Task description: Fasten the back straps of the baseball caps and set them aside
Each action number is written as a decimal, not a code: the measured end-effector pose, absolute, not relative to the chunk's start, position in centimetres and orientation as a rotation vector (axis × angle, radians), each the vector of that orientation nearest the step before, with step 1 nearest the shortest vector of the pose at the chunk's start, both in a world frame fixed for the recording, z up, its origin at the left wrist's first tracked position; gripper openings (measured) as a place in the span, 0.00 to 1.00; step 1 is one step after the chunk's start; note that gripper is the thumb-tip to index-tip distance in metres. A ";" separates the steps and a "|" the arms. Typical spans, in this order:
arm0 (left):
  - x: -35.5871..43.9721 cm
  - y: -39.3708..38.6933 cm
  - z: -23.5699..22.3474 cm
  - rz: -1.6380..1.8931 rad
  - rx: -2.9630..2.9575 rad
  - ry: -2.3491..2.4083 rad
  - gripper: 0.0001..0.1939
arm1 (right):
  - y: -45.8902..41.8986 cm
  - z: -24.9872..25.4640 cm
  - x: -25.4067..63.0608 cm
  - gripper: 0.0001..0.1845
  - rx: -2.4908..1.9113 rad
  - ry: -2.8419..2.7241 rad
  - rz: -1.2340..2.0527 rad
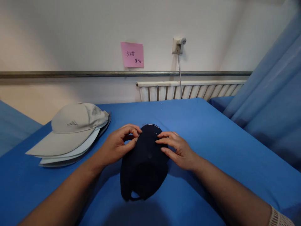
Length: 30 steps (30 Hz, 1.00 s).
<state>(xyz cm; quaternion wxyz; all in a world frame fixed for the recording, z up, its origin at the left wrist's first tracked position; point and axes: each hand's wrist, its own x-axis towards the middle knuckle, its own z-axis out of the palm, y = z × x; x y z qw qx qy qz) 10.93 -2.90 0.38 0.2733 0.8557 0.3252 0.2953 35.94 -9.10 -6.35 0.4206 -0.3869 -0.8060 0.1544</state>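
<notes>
L hand (122,142) pinches edge of dark cap (149,157) nr. ctr. of bench (211,135); R hand (177,149) touches opp. side w/ fingertips, firmness unclear. Status (judged): cap pile (72,122) at L appears set; dark cap, apart from pile, seems mid-handling.

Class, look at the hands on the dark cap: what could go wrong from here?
First, the left hand and right hand touch the dark cap with their fingertips, so uneven pressure might crease or twist it. Second, the stack of caps lies beside the left arm; a leftward sweep could knock it. Third, the stack's brims do not line up, so its top cap might slide if bumped.
</notes>
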 end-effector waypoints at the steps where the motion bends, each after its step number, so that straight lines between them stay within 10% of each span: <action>1: 11.1 -3.1 0.4 0.806 2.313 0.872 0.03 | -9.1 -6.3 36.0 0.14 -0.967 -2.027 0.387; 30: 10.1 -3.8 -0.5 0.826 2.401 1.014 0.05 | -9.9 -7.0 35.5 0.12 -0.919 -1.665 0.308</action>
